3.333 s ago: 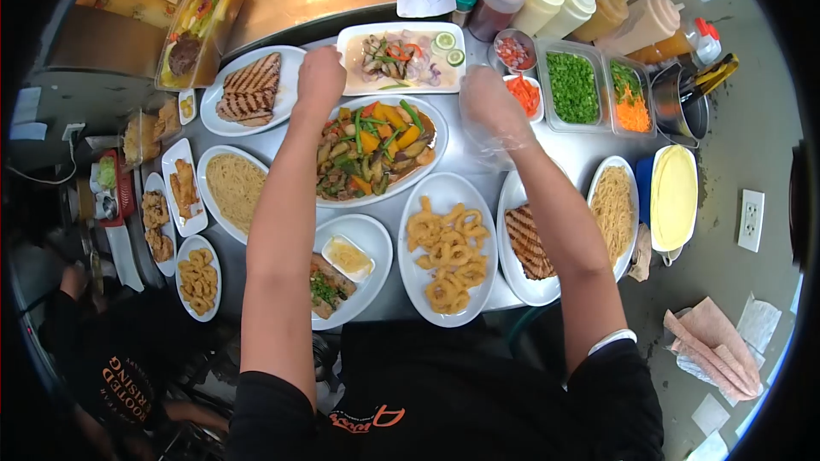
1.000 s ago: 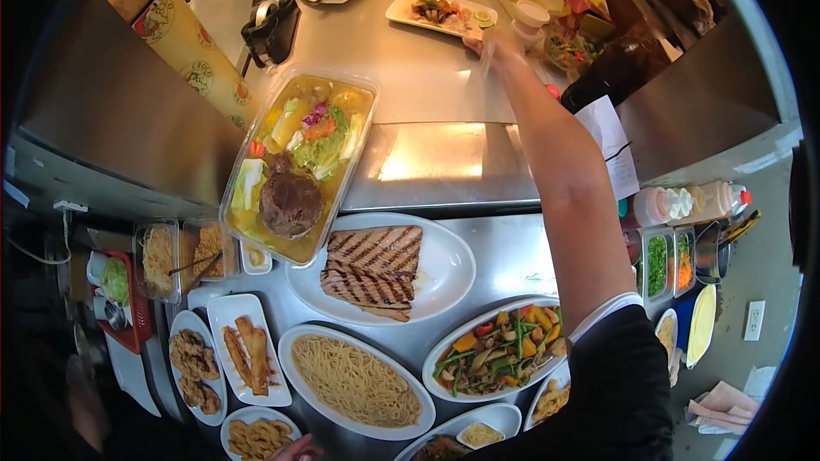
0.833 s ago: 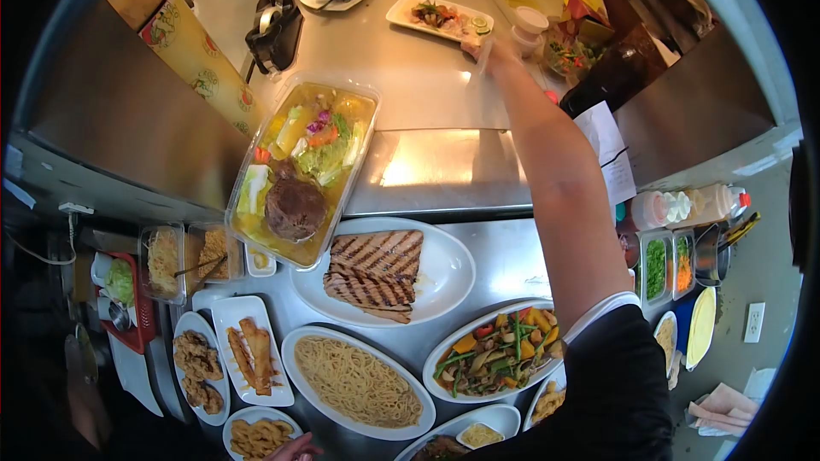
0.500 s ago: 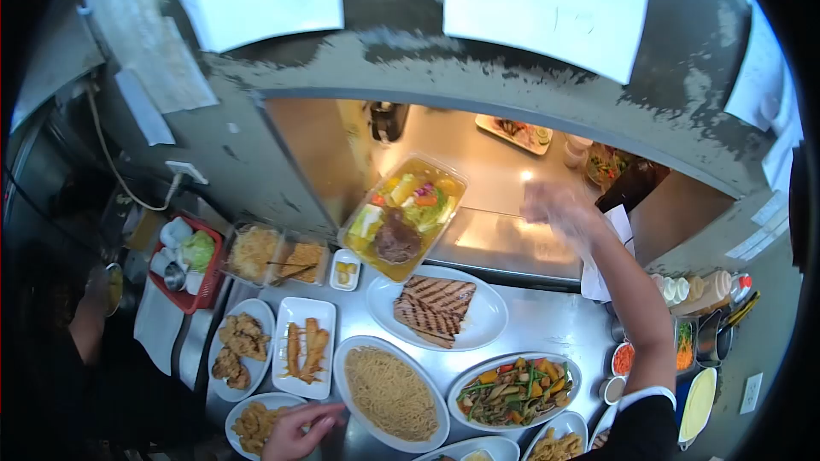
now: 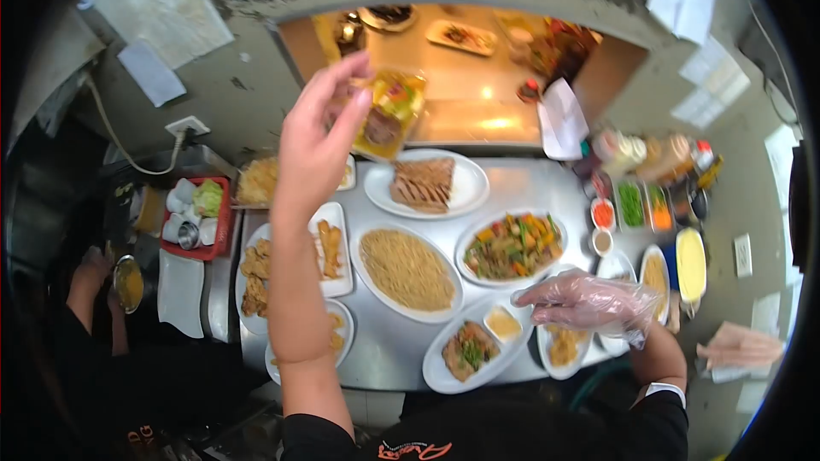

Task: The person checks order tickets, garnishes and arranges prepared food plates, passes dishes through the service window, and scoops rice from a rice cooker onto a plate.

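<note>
My bare left hand (image 5: 323, 124) is raised at the pass window, thumb and fingers apart. Its fingertips overlap the left side of a clear plastic container of salad with a dark scoop (image 5: 389, 115); whether they touch it I cannot tell. My right hand (image 5: 589, 300), in a clear plastic glove, stretches its fingers leftward above a plate of fried food (image 5: 564, 346). Near those fingertips is an oval plate of meat with greens (image 5: 464, 354) and a small sauce dish (image 5: 502, 322). Behind lie plates of noodles (image 5: 408, 269), mixed vegetables (image 5: 514, 248) and grilled meat (image 5: 424, 185).
At left, a person's hand (image 5: 90, 277) is beside a metal bowl (image 5: 129, 284). A red basket (image 5: 224, 235) stands near that side. Sauce bottles (image 5: 658, 154) and tubs of chopped vegetables (image 5: 630, 205) line the right. A tray of food (image 5: 461, 37) sits beyond the window.
My left hand has risen from the table's front to the salad container. My gloved right hand has come down from the window to above the plates. The view has shifted.
</note>
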Available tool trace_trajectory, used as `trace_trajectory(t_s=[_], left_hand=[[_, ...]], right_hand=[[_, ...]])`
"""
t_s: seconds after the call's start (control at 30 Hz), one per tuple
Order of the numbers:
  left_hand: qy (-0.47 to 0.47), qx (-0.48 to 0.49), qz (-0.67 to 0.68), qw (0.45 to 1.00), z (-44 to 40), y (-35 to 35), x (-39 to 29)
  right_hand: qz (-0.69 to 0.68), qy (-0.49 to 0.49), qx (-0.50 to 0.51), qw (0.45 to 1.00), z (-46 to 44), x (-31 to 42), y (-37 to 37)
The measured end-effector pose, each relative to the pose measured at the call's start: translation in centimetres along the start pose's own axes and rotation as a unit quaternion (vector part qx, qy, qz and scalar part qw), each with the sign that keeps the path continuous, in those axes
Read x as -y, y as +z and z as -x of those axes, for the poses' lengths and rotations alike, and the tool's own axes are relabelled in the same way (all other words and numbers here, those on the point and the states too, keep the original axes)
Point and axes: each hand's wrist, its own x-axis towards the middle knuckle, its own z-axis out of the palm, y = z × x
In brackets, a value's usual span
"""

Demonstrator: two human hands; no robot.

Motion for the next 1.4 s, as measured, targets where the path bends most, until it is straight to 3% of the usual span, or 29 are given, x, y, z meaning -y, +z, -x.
trace_trajectory(t_s=[0.07, 0.13, 0.2, 0.23, 0.27, 0.33, 0.43, 0.53, 0.63, 0.73, 0.8, 0.83, 1.03, 1.1, 1.17, 1.2, 1.27, 1.33, 1.4], left_hand=[[0.019, 0.127, -0.035, 0.991, 5.4, -0.6, -2.9], [-0.040, 0.255, -0.011, 0.966, 11.9, -1.4, -3.8], [-0.239, 0.268, 0.087, 0.929, 19.6, -1.0, -3.3], [-0.300, 0.247, 0.069, 0.919, 23.6, -0.4, -2.6], [-0.365, 0.195, 0.030, 0.910, 28.2, 0.6, -1.5], [-0.463, 0.087, -0.068, 0.879, 36.8, 3.1, 1.1], [-0.391, 0.080, -0.206, 0.894, 42.8, 7.1, 2.1], [-0.345, 0.085, -0.176, 0.918, 43.7, 11.0, 3.5], [-0.328, 0.089, -0.204, 0.918, 44.2, 13.5, 5.1], [-0.360, 0.106, -0.201, 0.905, 44.5, 14.2, 3.4], [-0.389, 0.083, -0.176, 0.900, 47.1, 14.8, 3.1], [-0.374, 0.088, -0.198, 0.902, 48.3, 15.1, 2.8], [-0.441, -0.057, -0.025, 0.895, 53.7, 17.6, 0.8], [-0.438, -0.050, -0.020, 0.897, 53.8, 17.9, 0.1], [-0.434, -0.016, -0.049, 0.900, 53.1, 16.6, 0.0], [-0.549, 0.040, -0.030, 0.834, 48.7, 14.9, -3.8], [-0.463, 0.073, -0.146, 0.871, 48.1, 10.7, -2.5], [-0.421, -0.015, -0.290, 0.859, 45.9, 4.5, -3.5], [-0.350, -0.148, -0.347, 0.857, 45.7, -3.1, -1.2]], right_hand=[[-0.079, 0.052, -0.007, 0.995, 2.4, -1.5, 4.4], [-0.141, 0.095, -0.028, 0.985, 4.9, -2.9, 8.1], [-0.179, 0.145, -0.054, 0.972, 6.6, -4.5, 11.9], [-0.216, 0.164, -0.081, 0.959, 7.3, -5.3, 13.6], [-0.140, 0.230, -0.046, 0.962, 7.2, -5.4, 14.0], [0.039, 0.216, -0.034, 0.975, 7.9, -9.4, 17.3], [0.038, 0.192, -0.080, 0.977, 7.2, -10.9, 20.1], [-0.182, 0.193, -0.099, 0.959, 5.1, -13.8, 23.0], [-0.460, 0.179, -0.121, 0.861, 2.3, -15.7, 24.9], [-0.527, 0.106, -0.153, 0.829, 0.1, -18.1, 26.9], [-0.416, 0.116, -0.171, 0.886, -0.4, -18.4, 27.3], [-0.403, 0.107, -0.170, 0.893, -0.4, -18.7, 27.6], [-0.353, 0.112, -0.115, 0.922, 0.3, -18.9, 28.3], [-0.265, 0.124, -0.113, 0.950, -0.6, -20.3, 28.9], [-0.320, 0.099, -0.119, 0.935, -0.8, -21.0, 29.4], [-0.307, 0.083, -0.117, 0.941, -0.3, -20.0, 28.8], [-0.332, 0.122, -0.120, 0.928, 0.0, -18.3, 28.8], [-0.402, 0.137, -0.129, 0.896, -0.5, -18.6, 29.7], [-0.442, 0.136, -0.153, 0.873, -0.9, -18.3, 29.8]])
